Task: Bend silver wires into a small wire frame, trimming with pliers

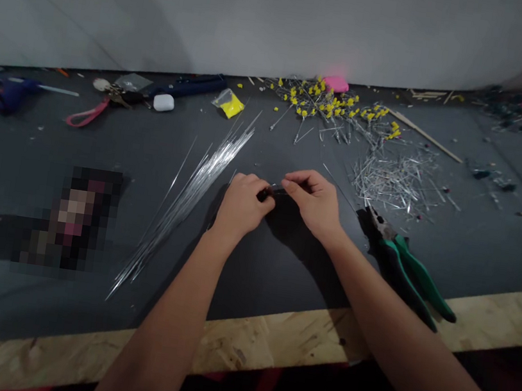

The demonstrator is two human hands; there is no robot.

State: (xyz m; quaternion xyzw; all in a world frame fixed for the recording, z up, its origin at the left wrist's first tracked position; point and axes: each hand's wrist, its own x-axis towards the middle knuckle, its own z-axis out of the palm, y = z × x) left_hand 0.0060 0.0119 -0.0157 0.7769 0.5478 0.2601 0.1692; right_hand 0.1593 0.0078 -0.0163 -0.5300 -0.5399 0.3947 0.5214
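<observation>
My left hand [243, 205] is closed round something dark and small, mostly hidden by its fingers. Just right of it, my right hand [314, 203] pinches the end of a thin shiny piece, perhaps wire, that spans the short gap between both hands. Left of my hands lies a long slanted bundle of silvery wires [199, 180]. A pile of short wire pieces [396, 179] rests to the right, and green-handled pliers [406, 268] lie below it with their jaws towards the pile.
Yellow-tipped wire stems [332, 105] and a pink lump [335, 84] lie at the back. A wooden stick [427, 136], a yellow packet [231, 104], a white case [163, 102], a pink strap [86, 115] and a blue glue gun [13, 93] surround the work area.
</observation>
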